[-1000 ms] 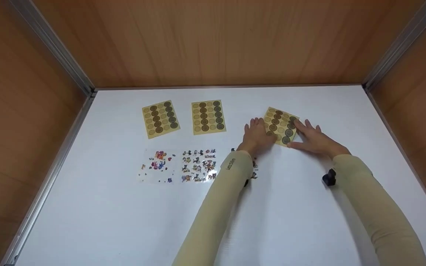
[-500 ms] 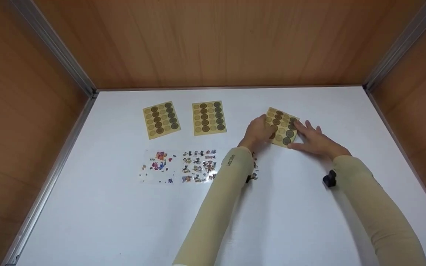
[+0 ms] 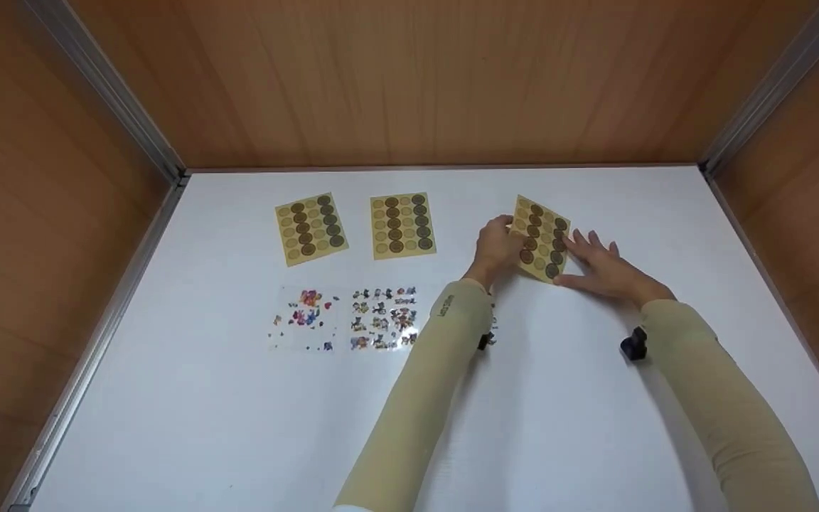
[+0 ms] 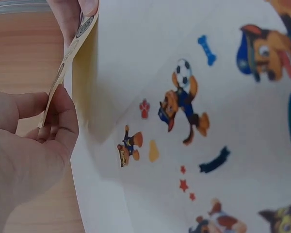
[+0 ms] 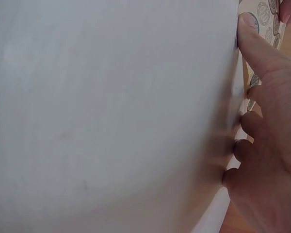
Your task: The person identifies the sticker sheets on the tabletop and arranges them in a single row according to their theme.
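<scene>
A tan sheet of round stickers [image 3: 543, 231] is between both hands at the right back of the white table. My left hand [image 3: 496, 249] pinches its left edge between thumb and fingers; the left wrist view shows that edge raised and the sheet [image 4: 63, 70] bowed. My right hand [image 3: 608, 272] touches the sheet's right side, fingers spread and thumb at the near corner. In the right wrist view, the right thumb [image 5: 254, 43] lies along the sheet's edge. Under my left forearm, a clear sheet of cartoon dog stickers [image 4: 184, 97] is mostly hidden in the head view.
Two similar tan sticker sheets, one tilted [image 3: 311, 229] and one straighter [image 3: 403, 226], lie further left. Nearer me are two clear sheets with colourful stickers, one at left [image 3: 303, 318] and one beside it [image 3: 383, 320]. Wooden walls [image 3: 409, 85] enclose the table's back and sides.
My left hand has gone from lying flat on the tan sheet to pinching its left edge and lifting it, so the sheet now tilts. The right hand stays almost still.
</scene>
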